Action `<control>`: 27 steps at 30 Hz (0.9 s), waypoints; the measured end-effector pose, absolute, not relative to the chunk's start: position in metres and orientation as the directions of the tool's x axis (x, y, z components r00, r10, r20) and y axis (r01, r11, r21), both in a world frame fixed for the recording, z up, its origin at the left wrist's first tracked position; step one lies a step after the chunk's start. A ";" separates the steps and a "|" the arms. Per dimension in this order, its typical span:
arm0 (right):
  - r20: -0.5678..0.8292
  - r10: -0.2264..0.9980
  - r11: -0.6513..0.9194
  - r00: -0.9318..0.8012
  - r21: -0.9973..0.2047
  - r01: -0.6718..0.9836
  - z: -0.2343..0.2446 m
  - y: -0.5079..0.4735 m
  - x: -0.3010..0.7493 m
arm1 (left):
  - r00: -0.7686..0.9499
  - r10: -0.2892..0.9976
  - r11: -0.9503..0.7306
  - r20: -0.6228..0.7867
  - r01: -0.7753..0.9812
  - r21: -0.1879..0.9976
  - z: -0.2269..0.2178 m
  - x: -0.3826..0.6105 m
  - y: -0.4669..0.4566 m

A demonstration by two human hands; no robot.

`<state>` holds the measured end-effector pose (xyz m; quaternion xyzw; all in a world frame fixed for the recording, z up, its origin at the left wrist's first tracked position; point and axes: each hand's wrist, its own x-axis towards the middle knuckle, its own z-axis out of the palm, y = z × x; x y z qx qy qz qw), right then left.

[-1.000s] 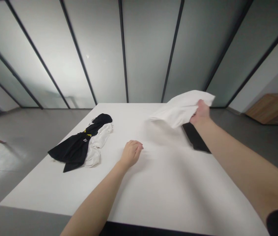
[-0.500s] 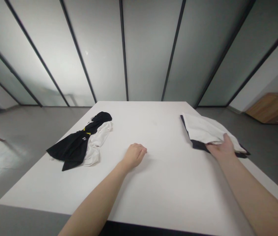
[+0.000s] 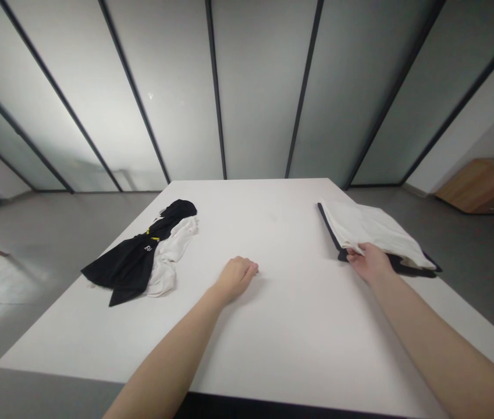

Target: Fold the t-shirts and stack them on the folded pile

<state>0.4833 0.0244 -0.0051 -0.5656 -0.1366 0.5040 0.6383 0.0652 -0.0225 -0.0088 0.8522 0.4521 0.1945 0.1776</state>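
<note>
Right hand (image 3: 369, 263) is resting half-open on a limp, light white cotton cloth (image 3: 371, 230), pinchable at its loose edge, lying on dark fabric (image 3: 408, 266) atop the white table (image 3: 273, 349); left hand (image 3: 237, 278) is lying curled, empty.

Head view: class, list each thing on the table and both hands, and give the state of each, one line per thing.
left hand: empty, loosely curled, resting on the white table
right hand: touching the near edge of the white cloth
white cloth: lying flat on the dark garment
dark garment: mostly covered, edges showing
black garment: crumpled, with yellow marks
white garment: crumpled, against the black garment
</note>
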 end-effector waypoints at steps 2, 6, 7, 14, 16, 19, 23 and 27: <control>-0.422 0.759 -0.128 0.496 -0.843 -0.522 -0.008 0.019 0.480 | 0.524 0.834 -0.538 0.174 0.701 0.469 -0.010 0.065 -0.022; -0.448 0.744 -0.106 0.496 -0.812 -0.574 -0.002 0.007 0.478 | 0.528 0.830 -0.547 0.183 0.702 0.456 -0.015 0.064 -0.020; -0.451 0.745 -0.099 0.491 -0.803 -0.588 0.000 0.003 0.478 | 0.527 0.829 -0.548 0.185 0.702 0.454 -0.016 0.064 -0.020; -0.443 0.894 -0.378 0.067 -0.826 -0.417 0.003 -0.039 0.425 | 0.525 0.824 -0.560 0.214 0.697 0.448 -0.023 0.065 -0.018; -0.336 0.942 -0.335 -0.010 -0.935 -0.115 0.006 -0.044 0.406 | 0.521 0.825 -0.560 0.220 0.698 0.446 -0.023 0.065 -0.018; 0.013 0.994 -0.033 0.106 -0.905 0.424 0.017 -0.027 0.399 | 0.520 0.825 -0.560 0.222 0.699 0.445 -0.023 0.063 -0.017; 0.340 0.899 -0.061 0.277 -0.529 0.846 0.026 0.023 0.431 | 0.521 0.823 -0.563 0.225 0.696 0.446 -0.022 0.062 -0.018; 0.209 0.897 -0.345 0.391 -0.224 0.912 0.002 0.052 0.464 | 0.526 0.821 -0.565 0.222 0.698 0.439 -0.019 0.063 -0.019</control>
